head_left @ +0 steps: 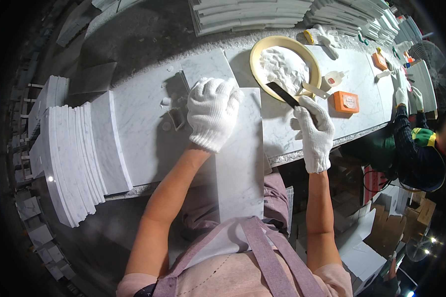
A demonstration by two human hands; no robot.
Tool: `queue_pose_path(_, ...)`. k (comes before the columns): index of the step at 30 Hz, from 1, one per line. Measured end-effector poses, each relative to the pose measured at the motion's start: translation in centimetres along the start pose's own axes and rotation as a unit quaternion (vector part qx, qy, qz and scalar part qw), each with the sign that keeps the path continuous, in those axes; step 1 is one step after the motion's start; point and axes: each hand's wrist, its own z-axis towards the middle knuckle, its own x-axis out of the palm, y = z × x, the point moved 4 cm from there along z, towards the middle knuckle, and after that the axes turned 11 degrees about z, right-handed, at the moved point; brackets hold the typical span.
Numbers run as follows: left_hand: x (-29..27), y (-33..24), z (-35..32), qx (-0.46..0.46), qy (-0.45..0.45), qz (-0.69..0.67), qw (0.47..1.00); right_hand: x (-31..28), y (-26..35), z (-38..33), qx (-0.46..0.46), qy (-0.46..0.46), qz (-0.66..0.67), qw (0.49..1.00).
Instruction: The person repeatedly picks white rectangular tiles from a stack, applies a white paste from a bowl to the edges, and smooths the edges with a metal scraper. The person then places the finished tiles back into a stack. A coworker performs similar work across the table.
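My left hand point(214, 115), in a white knitted glove, is closed over the far left edge of a long white marble tile point(240, 168). The tile reaches from the worktable over its front edge toward my lap. In my gloved right hand point(315, 131) is a thin black flat bar point(282, 94), perhaps a file, its free end pointing up and left. Just beyond the bar stands a yellow basin point(256, 53) holding white paste or powder point(284, 65). A pale spatula point(316, 91) leans on its rim, right of my right hand.
Marble tiles stand stacked at left point(74, 158) and along the back point(248, 15). An orange box point(347, 102), a small squeeze bottle point(334, 77) and a spare glove point(324, 39) lie around the basin. Stone scraps point(175, 119) sit left of my left hand. A co-worker point(421, 143) works at right.
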Motion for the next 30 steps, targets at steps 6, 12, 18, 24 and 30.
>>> queue_pose_path(6, 0.5, 0.2, 2.2, 0.156, 0.047, 0.006, 0.987, -2.6, -0.1, -1.0, 0.066, -0.034, 0.092, 0.993)
queue_pose_path(12, 2.8, -0.3, 6.4, 0.151, 0.150, 0.031, 0.977, -5.0, -3.1, -2.5, 0.119, -0.013, 0.245, 0.962)
queue_pose_path(18, -3.1, 0.0, 2.7, 0.078, -0.035, -0.036, 0.996, -7.8, -6.5, -3.1, 0.113, 0.111, 0.023, 0.987)
queue_pose_path(24, -9.0, 0.9, -9.0, -0.192, 0.103, -0.077, 0.973, -7.0, -7.8, -7.7, 0.305, 0.173, 0.266, 0.898)
queue_pose_path(30, -10.1, -1.9, -19.1, -0.436, 0.357, -0.340, 0.753, -4.1, -6.8, -8.0, 0.171, 0.284, 0.159, 0.930)
